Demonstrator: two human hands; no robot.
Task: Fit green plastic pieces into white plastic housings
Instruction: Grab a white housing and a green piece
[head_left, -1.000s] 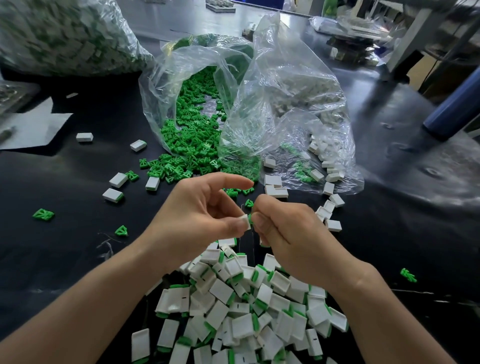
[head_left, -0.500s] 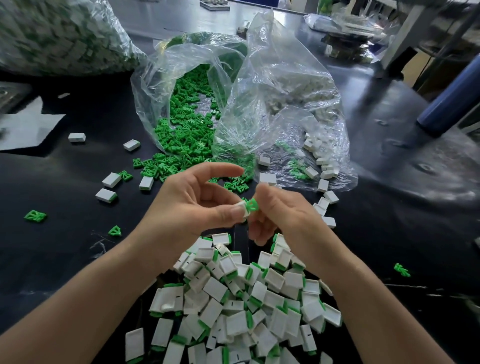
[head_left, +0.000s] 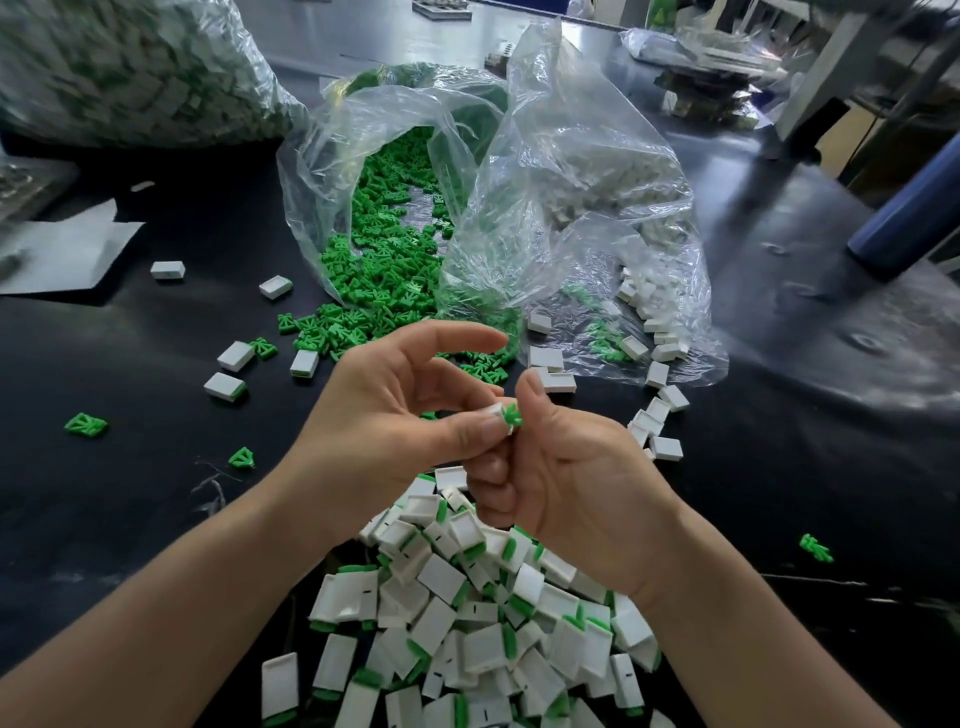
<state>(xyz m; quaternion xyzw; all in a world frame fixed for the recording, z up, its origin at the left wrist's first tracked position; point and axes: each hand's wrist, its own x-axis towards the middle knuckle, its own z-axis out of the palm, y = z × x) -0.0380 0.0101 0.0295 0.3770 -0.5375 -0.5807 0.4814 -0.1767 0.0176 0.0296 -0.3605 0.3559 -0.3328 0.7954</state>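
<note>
Clear bag (head_left: 322, 171): green pieces (head_left: 384, 270); second bag (head_left: 571, 156): probably white housings (head_left: 641, 288).

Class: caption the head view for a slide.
Left hand holds a housing; right hand fits a green piece, above the finished pile.

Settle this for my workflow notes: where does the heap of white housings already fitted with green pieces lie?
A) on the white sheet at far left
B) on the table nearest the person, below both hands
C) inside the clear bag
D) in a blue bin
B: the heap of fitted housings lies on the black table below the left hand, which pinches a white housing, and the right hand, which pinches a green piece.
</note>
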